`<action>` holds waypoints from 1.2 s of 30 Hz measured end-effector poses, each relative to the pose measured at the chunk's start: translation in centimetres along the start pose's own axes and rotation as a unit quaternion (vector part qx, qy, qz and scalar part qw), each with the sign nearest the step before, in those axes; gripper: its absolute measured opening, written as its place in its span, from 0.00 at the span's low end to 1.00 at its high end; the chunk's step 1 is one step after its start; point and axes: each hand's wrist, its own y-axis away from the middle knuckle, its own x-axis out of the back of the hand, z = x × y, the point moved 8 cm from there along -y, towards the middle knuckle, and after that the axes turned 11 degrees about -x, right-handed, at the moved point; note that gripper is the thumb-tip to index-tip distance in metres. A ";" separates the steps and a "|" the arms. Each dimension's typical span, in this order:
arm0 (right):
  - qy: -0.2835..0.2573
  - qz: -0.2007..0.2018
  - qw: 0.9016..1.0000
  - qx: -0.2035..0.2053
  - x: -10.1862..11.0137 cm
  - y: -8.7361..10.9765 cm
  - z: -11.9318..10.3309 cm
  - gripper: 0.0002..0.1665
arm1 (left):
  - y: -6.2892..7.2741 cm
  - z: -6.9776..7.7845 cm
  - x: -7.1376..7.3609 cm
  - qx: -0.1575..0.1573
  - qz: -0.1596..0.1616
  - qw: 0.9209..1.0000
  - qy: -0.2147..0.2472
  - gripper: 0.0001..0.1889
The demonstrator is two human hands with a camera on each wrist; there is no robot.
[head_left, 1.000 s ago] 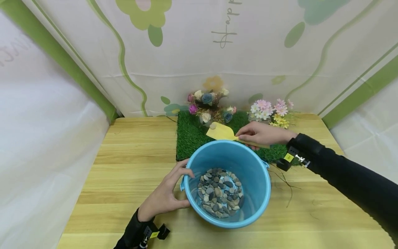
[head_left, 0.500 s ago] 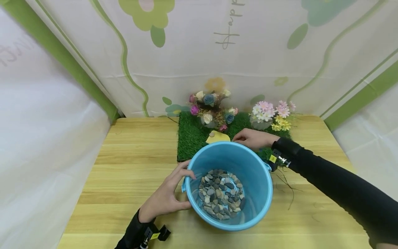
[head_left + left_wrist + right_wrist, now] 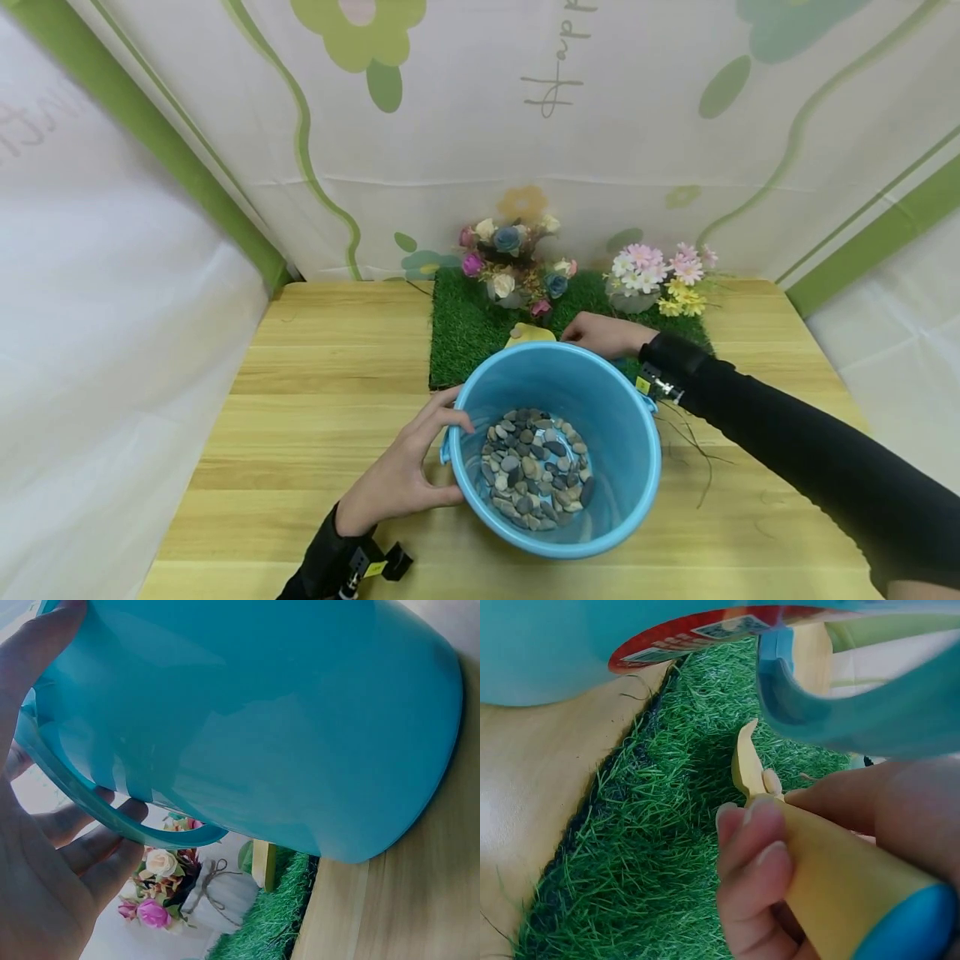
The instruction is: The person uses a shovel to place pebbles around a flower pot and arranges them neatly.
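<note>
A blue bucket (image 3: pixel 617 467) stands on the table, with many grey and tan pebbles (image 3: pixel 525 471) spread over its bottom. My left hand (image 3: pixel 408 467) grips its left rim; in the left wrist view the fingers lie beside the bucket's handle (image 3: pixel 90 799). Behind the bucket, my right hand (image 3: pixel 609 335) holds a small yellow shovel (image 3: pixel 536 332), low over the artificial grass. The right wrist view shows fingers wrapped round the shovel's thick handle, which ends in a blue cap (image 3: pixel 911 926). One tan pebble (image 3: pixel 772 782) lies on the blade. The bucket's rim hides part of the shovel.
A green artificial grass mat (image 3: pixel 461 350) lies at the back of the wooden table (image 3: pixel 315 417). On it stand potted roses (image 3: pixel 517 267) and a pot of pink, white and yellow flowers (image 3: pixel 652 279). Thin twigs (image 3: pixel 697 454) lie right of the bucket. A printed curtain (image 3: pixel 450 142) closes the back.
My right hand has come down and slightly left behind the bucket, lowering the shovel toward the grass until the rim hides more of it. My left hand keeps its grip.
</note>
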 end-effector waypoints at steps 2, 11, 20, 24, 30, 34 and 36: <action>0.001 0.005 1.000 -0.011 0.0 -0.1 0.1 0.16 | 0.0 0.0 0.0 0.002 0.000 1.000 0.000 0.27; -0.008 0.021 0.999 -0.027 0.2 -0.3 0.4 0.18 | 0.1 -0.1 0.0 0.005 0.000 1.000 0.001 0.28; -0.020 0.048 0.997 -0.049 0.7 -0.3 1.1 0.16 | 0.1 -0.1 0.0 0.005 0.000 1.000 0.000 0.28; -0.023 0.055 0.997 -0.055 0.9 -0.1 1.4 0.16 | 0.1 -0.1 0.0 0.001 0.000 1.000 0.002 0.30; -0.049 0.053 0.995 -0.075 1.1 0.3 1.7 0.19 | 0.1 -0.1 0.0 -0.004 0.000 1.000 0.003 0.29; -0.072 0.048 0.994 -0.072 1.3 0.8 1.7 0.21 | 0.0 -0.1 0.0 -0.006 0.001 1.000 0.004 0.30; -0.083 0.043 0.993 -0.070 1.3 1.0 1.7 0.22 | 0.0 -0.2 0.0 -0.005 0.002 1.000 0.005 0.30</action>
